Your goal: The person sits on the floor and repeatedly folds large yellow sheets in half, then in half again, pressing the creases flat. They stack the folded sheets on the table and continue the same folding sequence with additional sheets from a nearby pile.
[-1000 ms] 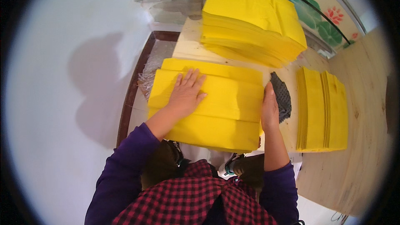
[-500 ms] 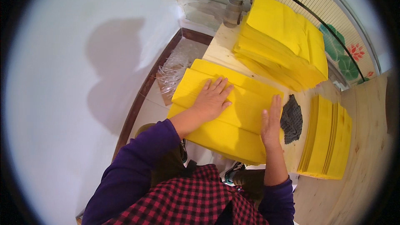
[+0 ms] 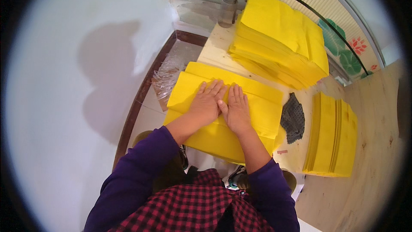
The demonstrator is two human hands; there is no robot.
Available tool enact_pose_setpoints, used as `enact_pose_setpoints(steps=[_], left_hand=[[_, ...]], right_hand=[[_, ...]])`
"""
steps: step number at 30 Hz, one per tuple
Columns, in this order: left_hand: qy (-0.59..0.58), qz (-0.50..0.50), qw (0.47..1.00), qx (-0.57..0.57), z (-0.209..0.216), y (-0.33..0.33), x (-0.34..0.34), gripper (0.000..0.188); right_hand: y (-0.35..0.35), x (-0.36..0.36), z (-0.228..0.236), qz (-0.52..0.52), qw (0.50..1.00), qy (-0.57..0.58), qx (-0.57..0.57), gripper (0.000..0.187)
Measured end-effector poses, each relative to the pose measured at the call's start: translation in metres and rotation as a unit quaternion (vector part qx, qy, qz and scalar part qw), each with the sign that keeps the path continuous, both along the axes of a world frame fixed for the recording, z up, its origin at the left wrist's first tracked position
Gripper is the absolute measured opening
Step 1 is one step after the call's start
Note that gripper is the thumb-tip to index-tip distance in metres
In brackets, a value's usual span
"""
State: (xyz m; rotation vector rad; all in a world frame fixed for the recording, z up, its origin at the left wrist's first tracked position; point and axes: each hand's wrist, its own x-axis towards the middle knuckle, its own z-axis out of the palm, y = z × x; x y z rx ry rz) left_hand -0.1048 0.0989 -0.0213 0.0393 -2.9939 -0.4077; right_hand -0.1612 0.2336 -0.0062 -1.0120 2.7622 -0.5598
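Note:
A folded yellow cloth-like sheet (image 3: 262, 108) lies on a yellow stack in front of me, its fold lines running across. My left hand (image 3: 206, 104) presses flat on its middle, fingers stretched out and pointing away from me. Right beside it, my right hand (image 3: 237, 109) lies flat too, its thumb touching the left hand. Neither hand grips anything. Just right of the sheet rests a crumpled dark grey textured cloth (image 3: 293, 118). How thick the stack under my hands is, I cannot tell.
A tall pile of yellow sheets (image 3: 279, 30) stands at the back of the wooden table (image 3: 214, 47), near a clear jar (image 3: 228, 10). Another yellow stack (image 3: 330, 135) stands to the right. Clear plastic strands (image 3: 165, 77) lie at the left by the wall.
My right hand has moved left from the sheet's right edge to its middle, beside my left hand. The left hand has stayed on about the same spot.

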Motion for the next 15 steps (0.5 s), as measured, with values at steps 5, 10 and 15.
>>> enact_pose_setpoints(steps=[5,10,15], left_hand=[[-0.021,0.030,0.999,0.011,0.003,-0.002,0.007,0.070],[-0.016,0.118,0.993,-0.010,0.004,-0.013,0.010,0.073],[-0.060,0.208,0.976,0.000,0.001,-0.038,0.014,0.075]], right_hand=[[0.034,-0.008,-0.011,-0.062,0.993,0.064,0.077,0.080],[0.079,-0.019,-0.014,-0.129,0.985,0.086,0.082,0.083],[0.089,-0.019,-0.017,-0.151,0.981,0.091,0.084,0.082]])
